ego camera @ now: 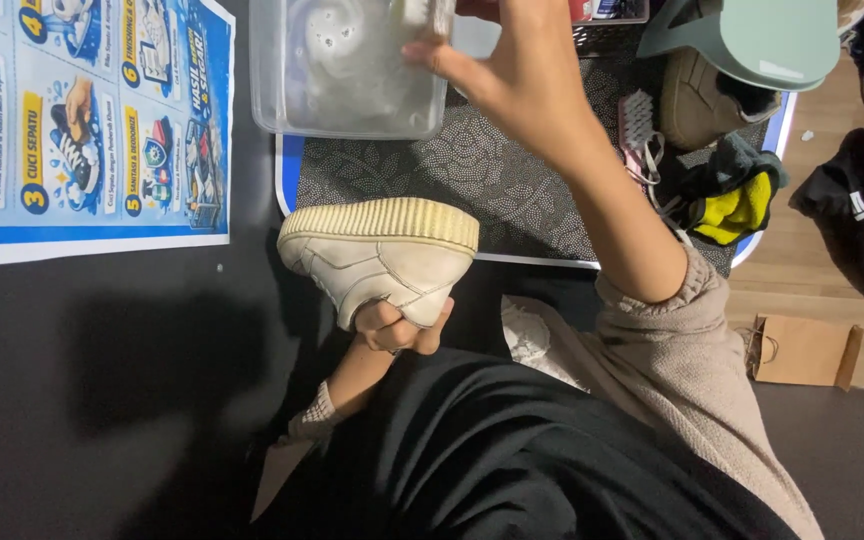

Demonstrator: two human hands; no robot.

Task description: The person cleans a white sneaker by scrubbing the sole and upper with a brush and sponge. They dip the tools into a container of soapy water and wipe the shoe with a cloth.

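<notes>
Two hands in the head view, w/ one shoe between them and the tub. Left hand (392,328) was curled tight around the heel end of a cream shoe (377,255), holding it on its side, ribbed sole facing up, just above the black lap. Right hand (512,70) was stretched fwd, fingers spread wide, fingertips touching the rim of one clear plastic tub (347,65) w/ cloudy water in it; no grip that I could make out. Tub sat partly on one dark patterned mat (502,190). One brush (635,120) lay on the mat's right side. One poster (82,120) lay at left. One brown paper bag (802,350) sat on the floor at right.
</notes>
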